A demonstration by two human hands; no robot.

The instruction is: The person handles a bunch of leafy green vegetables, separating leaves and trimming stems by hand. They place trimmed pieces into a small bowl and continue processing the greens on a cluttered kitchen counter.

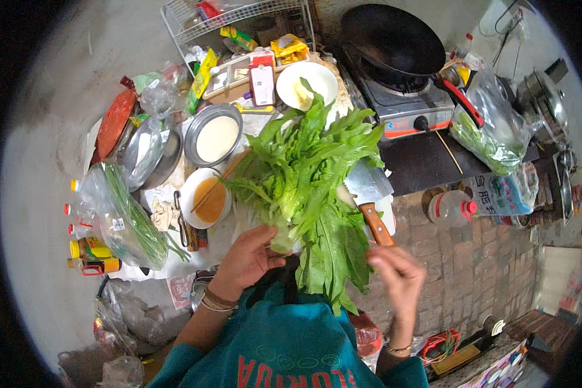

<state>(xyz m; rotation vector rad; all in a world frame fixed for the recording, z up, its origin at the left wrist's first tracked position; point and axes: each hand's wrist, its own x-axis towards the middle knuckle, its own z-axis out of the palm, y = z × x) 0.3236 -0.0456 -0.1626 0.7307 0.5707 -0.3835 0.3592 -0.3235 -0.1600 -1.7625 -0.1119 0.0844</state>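
Observation:
My left hand (252,259) grips the pale stem end of a large head of long-leaf lettuce (315,160). Its leaves spread over the table, and some hang down in front of my teal top. Right of the lettuce lies a kitchen knife (368,182) with a broad metal blade and a wooden handle, the leaves partly covering the blade. My right hand (400,274) is raised just below the end of that handle, apart from the lettuce. It is blurred, with fingers bent, and whether something small is pinched there is unclear.
Left of the lettuce stand a bowl of orange-brown liquid (208,203) with chopsticks and a metal bowl (218,138) with pale contents. Bagged green stalks (131,218) lie farther left. A white bowl (320,77) is behind. A black wok (393,41) sits on a gas stove (412,114).

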